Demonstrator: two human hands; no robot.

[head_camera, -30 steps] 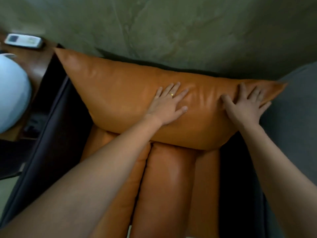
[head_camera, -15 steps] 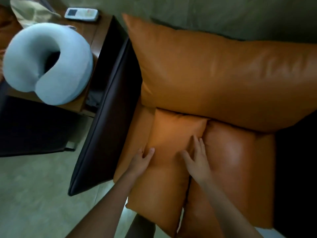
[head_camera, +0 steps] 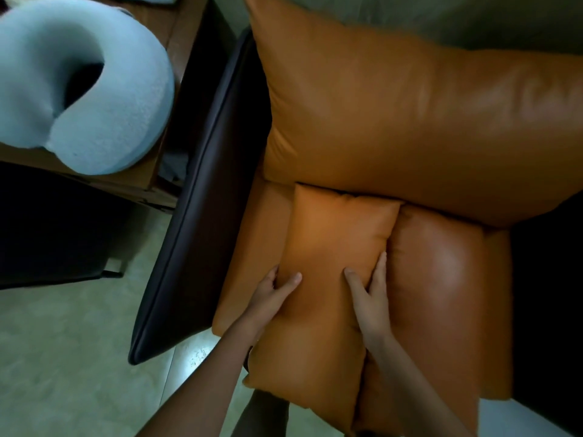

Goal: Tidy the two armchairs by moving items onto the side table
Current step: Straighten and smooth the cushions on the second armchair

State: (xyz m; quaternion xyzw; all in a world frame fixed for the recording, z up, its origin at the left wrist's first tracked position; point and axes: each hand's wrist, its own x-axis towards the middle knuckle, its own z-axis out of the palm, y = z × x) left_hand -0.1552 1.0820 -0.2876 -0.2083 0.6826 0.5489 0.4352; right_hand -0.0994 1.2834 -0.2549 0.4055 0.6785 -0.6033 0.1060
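Left hand (head_camera: 268,298), right hand (head_camera: 370,298) grip small cushion (head_camera: 328,247) sides, fingers (head_camera: 380,269) apparently tucked beneath.

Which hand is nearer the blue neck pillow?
Left. The left hand grips the small cushion's left edge, the side facing the neck pillow; the right hand grips its right edge, farther off.

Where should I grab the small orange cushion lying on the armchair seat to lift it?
By its two long side edges near the middle, coming from its near end. The small cushion lies lengthwise, its far end against the back cushion, so the sides are free; the left hand and right hand pinch there.
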